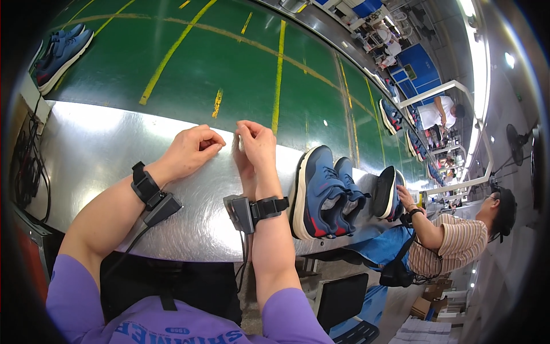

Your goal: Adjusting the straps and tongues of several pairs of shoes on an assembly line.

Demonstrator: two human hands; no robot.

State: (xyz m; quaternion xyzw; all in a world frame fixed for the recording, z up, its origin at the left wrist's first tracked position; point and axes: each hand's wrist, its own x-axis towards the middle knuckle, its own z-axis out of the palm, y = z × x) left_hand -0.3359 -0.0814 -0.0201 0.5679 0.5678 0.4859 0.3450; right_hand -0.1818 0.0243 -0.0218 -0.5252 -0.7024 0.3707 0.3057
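My left hand (pixel 192 152) is closed in a pinch above the metal tabletop (pixel 114 155), its thumb against the curled fingers. Slightly to its right, my right hand (pixel 260 146) is pinched too, with a small gap between the two hands. Anything between the fingertips is too small to make out. Both wrists wear black straps with small boxes and cables. Nearest to my right hand, a blue sneaker (pixel 314 189) with a white sole and red heel accents rests on the tabletop, a matching sneaker (pixel 350 198) close beside it.
Beyond the tabletop runs a green conveyor belt (pixel 229 69) with yellow lines. Blue shoes (pixel 63 54) stand at far left, more (pixel 391 116) at far right. A co-worker (pixel 458 238) on the right touches another shoe (pixel 385 192). Black cables (pixel 28 166) hang at left; a chair (pixel 342 298) stands below.
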